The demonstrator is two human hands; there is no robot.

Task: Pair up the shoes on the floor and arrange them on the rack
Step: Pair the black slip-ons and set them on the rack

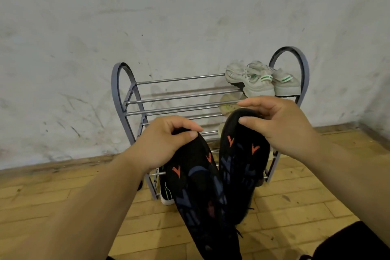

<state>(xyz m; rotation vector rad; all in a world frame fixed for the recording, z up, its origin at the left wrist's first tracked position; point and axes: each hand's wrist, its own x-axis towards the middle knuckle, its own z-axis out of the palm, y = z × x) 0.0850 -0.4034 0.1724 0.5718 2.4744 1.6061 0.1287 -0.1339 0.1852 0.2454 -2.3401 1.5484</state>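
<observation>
1. Nearest the viewer, one dark garment fills the lower right corner, below the right forearm.
2. Two black shoes are held up side by side with their soles toward the camera. Their toes are inside the grips and their heels hang below. Both soles carry orange arrow marks and blue patterns.
3. The left hand grasps the left black shoe at the toe, thumb across the sole and fingers curled over the tip.
4. The right hand grasps the right black shoe the same way, thumb on the sole and fingers hooked over the toe.
5. Below the left grip, one more dark shoe with a white sole sits at the rack's front leg. Whether it rests on the wooden floor or on the lowest tier cannot be told.
6. Behind both grips stands one grey rack with two arched ends and tiers of metal rods.
7. Above the right grip, two pale sneakers, each with a green stripe, sit together on the top tier.
8. Just beyond the right fingertips, pale footwear lies on a lower tier, too hidden to count.
9. Farthest is one scuffed white wall.
</observation>
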